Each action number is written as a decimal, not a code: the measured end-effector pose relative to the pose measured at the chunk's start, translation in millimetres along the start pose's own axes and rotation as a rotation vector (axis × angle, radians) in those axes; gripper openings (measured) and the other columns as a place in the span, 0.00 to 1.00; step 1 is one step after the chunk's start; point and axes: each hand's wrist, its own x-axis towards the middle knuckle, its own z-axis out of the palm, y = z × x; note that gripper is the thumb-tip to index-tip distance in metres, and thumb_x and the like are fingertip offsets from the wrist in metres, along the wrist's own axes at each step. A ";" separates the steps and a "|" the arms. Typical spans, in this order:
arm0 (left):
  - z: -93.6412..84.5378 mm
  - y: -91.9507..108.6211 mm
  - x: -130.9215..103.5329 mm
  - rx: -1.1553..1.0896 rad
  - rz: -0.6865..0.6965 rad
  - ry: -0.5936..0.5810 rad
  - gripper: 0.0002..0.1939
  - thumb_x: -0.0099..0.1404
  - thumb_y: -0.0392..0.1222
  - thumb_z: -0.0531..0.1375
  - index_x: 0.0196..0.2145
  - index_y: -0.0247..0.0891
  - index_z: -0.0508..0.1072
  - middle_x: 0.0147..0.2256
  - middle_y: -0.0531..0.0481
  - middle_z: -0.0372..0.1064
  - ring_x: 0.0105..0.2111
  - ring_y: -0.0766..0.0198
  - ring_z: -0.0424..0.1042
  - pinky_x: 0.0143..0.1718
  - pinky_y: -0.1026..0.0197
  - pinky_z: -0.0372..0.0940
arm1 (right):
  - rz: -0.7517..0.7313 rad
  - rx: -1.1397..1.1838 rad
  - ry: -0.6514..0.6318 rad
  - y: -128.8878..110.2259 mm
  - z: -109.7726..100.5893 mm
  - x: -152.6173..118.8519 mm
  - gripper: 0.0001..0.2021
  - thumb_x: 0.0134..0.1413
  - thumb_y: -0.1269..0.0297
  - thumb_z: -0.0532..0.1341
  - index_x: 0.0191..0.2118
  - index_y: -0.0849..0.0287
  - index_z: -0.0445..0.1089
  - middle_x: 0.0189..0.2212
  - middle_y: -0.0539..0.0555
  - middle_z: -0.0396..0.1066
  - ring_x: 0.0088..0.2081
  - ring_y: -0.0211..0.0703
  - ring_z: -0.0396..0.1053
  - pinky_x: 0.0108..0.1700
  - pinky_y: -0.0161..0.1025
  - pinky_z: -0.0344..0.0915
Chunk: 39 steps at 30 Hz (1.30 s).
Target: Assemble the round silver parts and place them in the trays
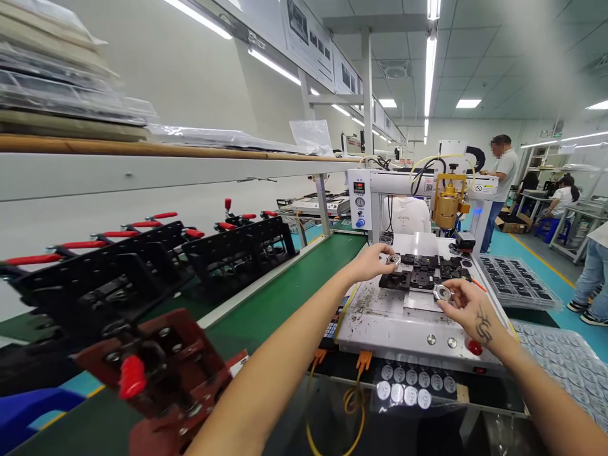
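Note:
At the left side of the black fixture [422, 272] on the white machine, my left hand [373, 263] pinches a small round metal part [392, 259]. Near the fixture's front right corner, my right hand [463, 301] grips another round metal part [443, 292] between thumb and fingers. Both parts are close to the fixture; whether they touch it is hard to tell. A brass-coloured machine head [447, 206] hangs behind and above the fixture.
A green conveyor belt [285, 288] runs at the left, with red-handled black clamps [237, 244] beyond. Clear trays [517, 282] stand at the right. Round silver stickers [411, 396] and an orange cable [361, 405] are in front. Several people are farther back.

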 end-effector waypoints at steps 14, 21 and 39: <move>-27.5 36.1 -144.7 -0.219 0.008 0.306 0.20 0.63 0.46 0.67 0.50 0.39 0.72 0.43 0.47 0.75 0.42 0.59 0.74 0.47 0.53 0.71 | -0.036 -0.277 -0.491 -13.9 86.5 140.5 0.14 0.58 0.54 0.73 0.41 0.61 0.81 0.35 0.54 0.80 0.36 0.45 0.77 0.42 0.41 0.70; -22.2 46.3 -184.2 -0.263 -0.049 0.359 0.18 0.62 0.45 0.67 0.49 0.40 0.73 0.43 0.48 0.77 0.44 0.58 0.77 0.51 0.52 0.72 | -0.111 -0.319 -0.381 -19.5 91.5 132.1 0.11 0.62 0.56 0.70 0.39 0.59 0.85 0.38 0.59 0.81 0.43 0.53 0.76 0.49 0.41 0.68; 70.5 73.3 -247.1 -0.321 -0.127 0.206 0.18 0.60 0.43 0.67 0.49 0.45 0.77 0.40 0.50 0.82 0.38 0.56 0.82 0.41 0.58 0.78 | 0.158 -0.351 0.396 93.5 -36.2 -131.0 0.27 0.61 0.35 0.63 0.41 0.58 0.73 0.38 0.58 0.73 0.43 0.55 0.70 0.50 0.52 0.66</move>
